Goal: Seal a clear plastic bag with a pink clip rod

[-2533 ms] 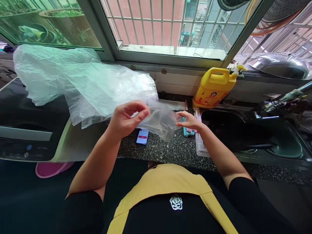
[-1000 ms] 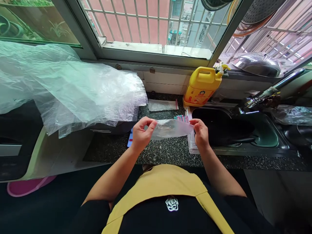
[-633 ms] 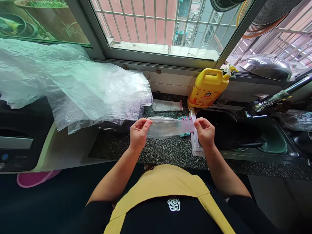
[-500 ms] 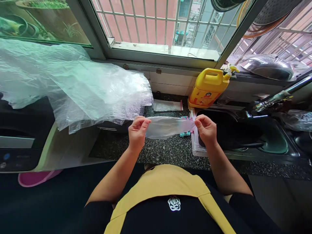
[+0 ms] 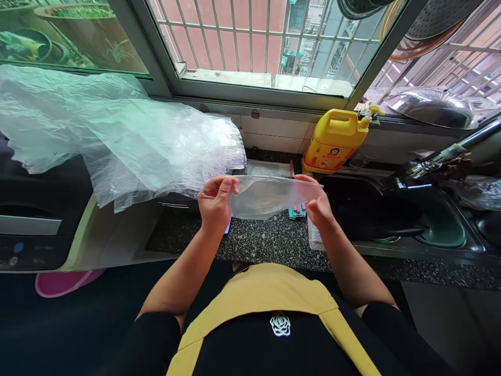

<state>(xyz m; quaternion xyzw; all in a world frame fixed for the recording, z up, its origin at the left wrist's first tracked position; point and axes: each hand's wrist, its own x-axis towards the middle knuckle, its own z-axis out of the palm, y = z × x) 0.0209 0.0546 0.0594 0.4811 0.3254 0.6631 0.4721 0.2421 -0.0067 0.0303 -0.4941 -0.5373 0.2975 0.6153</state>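
A clear plastic bag (image 5: 268, 197) is stretched sideways above the speckled counter. My left hand (image 5: 215, 203) pinches its left end between thumb and fingers. At the other end, my right hand (image 5: 321, 209) grips the bag, with some of its fingers behind the film. Small turquoise and pink pieces (image 5: 297, 211) lie just below the bag near my right hand, beside a clear plastic tray (image 5: 314, 237). Behind the bag rests another flat clear bag (image 5: 270, 168) with a reddish edge, partly covered.
A yellow jug (image 5: 335, 143) stands at the back by the window. To the right is a dark sink (image 5: 446, 219) with a black pan (image 5: 364, 209) and a faucet (image 5: 430, 169). Large plastic sheeting (image 5: 156, 141) drapes over things on the left, beside a black appliance (image 5: 39, 209).
The bag now spreads taller and sits slightly higher. My right hand has turned from a thumb-and-finger pinch, with fingers going behind the film. My left hand moved a little left and up.
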